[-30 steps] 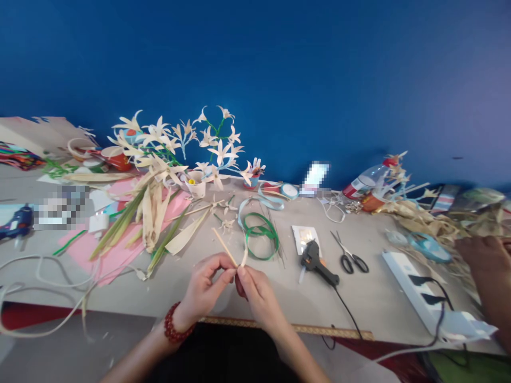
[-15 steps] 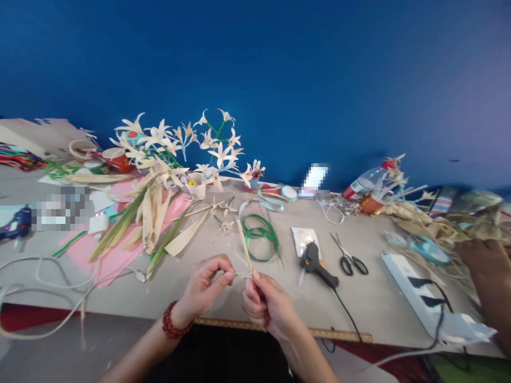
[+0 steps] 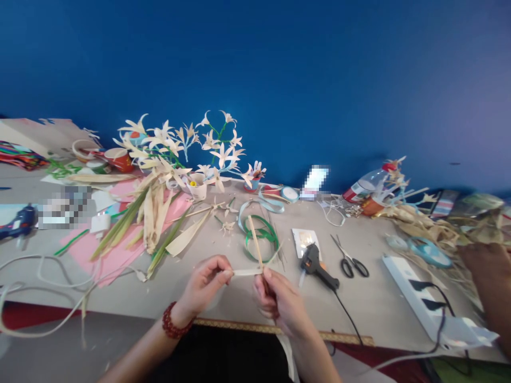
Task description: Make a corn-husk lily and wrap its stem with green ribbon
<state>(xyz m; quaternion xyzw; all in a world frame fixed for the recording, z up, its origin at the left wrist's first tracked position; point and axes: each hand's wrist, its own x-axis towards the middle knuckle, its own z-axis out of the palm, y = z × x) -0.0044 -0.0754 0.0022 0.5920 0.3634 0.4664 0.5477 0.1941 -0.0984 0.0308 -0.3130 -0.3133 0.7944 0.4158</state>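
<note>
Between thumb and finger, my left hand [image 3: 207, 279] pinches one end of a narrow pale strip [image 3: 244, 273], apparently husk. The strip runs taut to my right hand [image 3: 281, 300], whose closed fingers grip a thin wooden stick [image 3: 255, 239] near its lower end. There the strip meets the stick, and a short pale end sticks out to the right; whether it is wound fully around, I cannot tell. The stick points away from me, over a coil of green ribbon [image 3: 275, 234]. A red bead bracelet [image 3: 171, 320] circles my left wrist.
Right of my hands lie a black glue gun [image 3: 319, 268] and scissors [image 3: 348, 258]. A white power strip [image 3: 411, 298] and another person's hand [image 3: 485, 276] are farther right. Husks [image 3: 155, 218] and pink paper [image 3: 120, 260] lie left. Pale flowers [image 3: 221, 154] stand behind.
My right hand has moved a little right with the stick, away from my left hand. More of the strip now shows, stretched between them.
</note>
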